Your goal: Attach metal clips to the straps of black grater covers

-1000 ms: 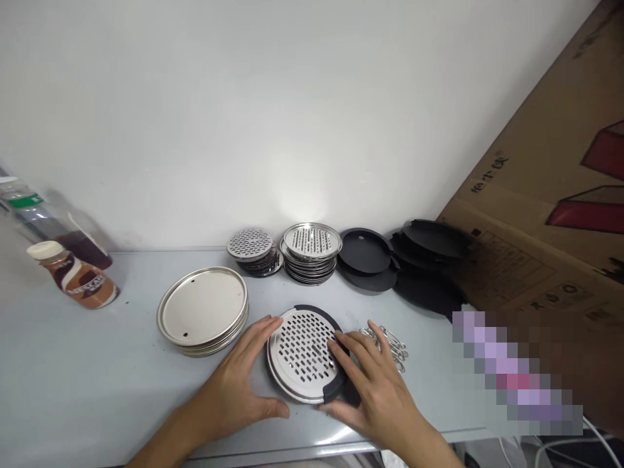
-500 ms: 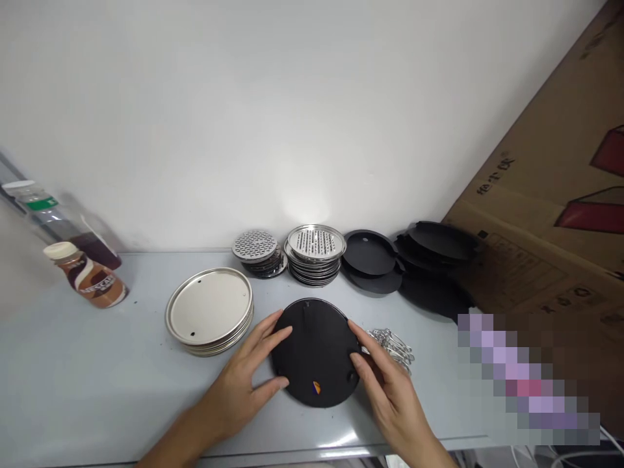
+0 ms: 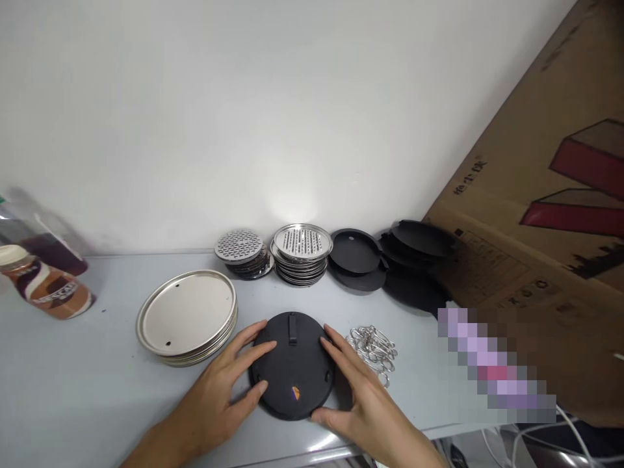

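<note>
A black round disc (image 3: 296,364) lies in front of me, with a narrow clip (image 3: 292,328) near its far edge, small tabs at its sides and a small orange and purple sticker (image 3: 295,393). My left hand (image 3: 229,377) holds its left side, fingers spread over the rim and thumb on the lower left. On the right side, my right hand (image 3: 358,390) grips the rim between fingertips and thumb. A pile of bent silver wire pieces (image 3: 373,351) sits just beyond my right hand. Left of the disc stands a stack of shallow silver round trays (image 3: 190,312).
Along the wall stand stacks of perforated metal discs (image 3: 238,247), slotted silver discs (image 3: 302,242) and black round pans (image 3: 354,250), with more black pans (image 3: 422,238) to the right. Bottles (image 3: 53,289) are at far left. A large cardboard box (image 3: 487,247) leans at right; a blurred patch covers part there.
The black disc has come down lower and looks smaller, its clip now plainer to see. My right thumb has moved to the near rim. The whole view has shifted rightward.
</note>
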`<action>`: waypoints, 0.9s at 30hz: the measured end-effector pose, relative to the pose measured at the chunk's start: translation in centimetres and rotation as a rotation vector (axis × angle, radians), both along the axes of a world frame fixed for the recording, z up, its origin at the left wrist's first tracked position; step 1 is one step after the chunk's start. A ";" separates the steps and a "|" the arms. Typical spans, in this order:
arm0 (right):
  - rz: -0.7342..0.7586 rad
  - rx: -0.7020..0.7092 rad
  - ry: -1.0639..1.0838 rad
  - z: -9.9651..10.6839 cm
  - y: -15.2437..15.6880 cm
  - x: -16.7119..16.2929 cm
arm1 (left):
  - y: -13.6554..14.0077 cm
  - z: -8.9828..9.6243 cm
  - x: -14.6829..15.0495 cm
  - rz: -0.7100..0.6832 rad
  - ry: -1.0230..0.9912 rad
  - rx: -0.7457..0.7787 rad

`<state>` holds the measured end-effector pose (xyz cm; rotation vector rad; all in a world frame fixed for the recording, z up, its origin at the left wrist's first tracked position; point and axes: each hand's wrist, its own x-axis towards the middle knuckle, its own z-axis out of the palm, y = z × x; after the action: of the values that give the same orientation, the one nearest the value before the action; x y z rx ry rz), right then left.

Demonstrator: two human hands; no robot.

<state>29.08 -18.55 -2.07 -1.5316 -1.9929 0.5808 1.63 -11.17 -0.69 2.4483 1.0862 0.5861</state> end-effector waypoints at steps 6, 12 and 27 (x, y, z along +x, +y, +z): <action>-0.157 0.114 -0.034 1.0 0.7 3.5 | 0.2 -0.3 0.1 0.015 0.006 0.036; -0.307 0.129 -0.168 1.0 1.6 7.8 | 0.3 -0.2 0.1 0.001 0.007 0.026; -0.300 0.080 -0.169 1.1 2.9 6.5 | 0.3 -0.2 0.2 0.003 0.030 0.025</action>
<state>35.62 -15.64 -0.99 -1.8358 -1.8296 0.2542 1.81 -10.91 -0.93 2.4844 1.1004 0.5689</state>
